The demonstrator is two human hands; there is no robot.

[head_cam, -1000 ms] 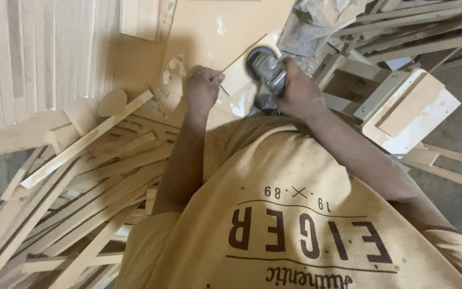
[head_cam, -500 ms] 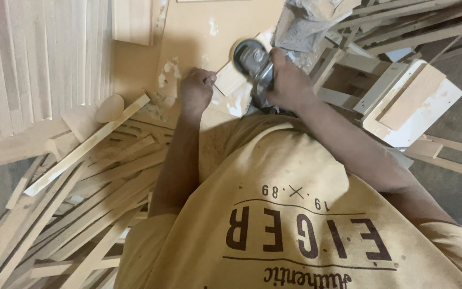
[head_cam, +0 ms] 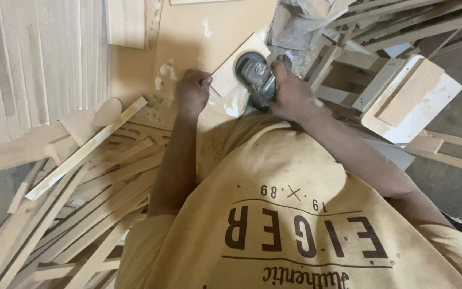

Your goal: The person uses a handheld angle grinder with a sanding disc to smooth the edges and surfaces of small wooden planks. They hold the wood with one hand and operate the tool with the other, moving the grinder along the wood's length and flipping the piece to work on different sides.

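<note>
Right hand is wrapped around a small grinder, left hand pinning the wood block on the bench; probably best keeping the disc flat, pressure light.

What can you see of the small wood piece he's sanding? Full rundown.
The small wood piece is a flat, pale rectangular offcut, looks like plywood or board, smooth-faced and unpainted. It lies tilted diagonally on the tan work surface, which has white filler patches. The left hand pins its lower left corner. The grey sander, gripped by the right hand, has its round disc at the piece's right edge. The underside is hidden.
</note>
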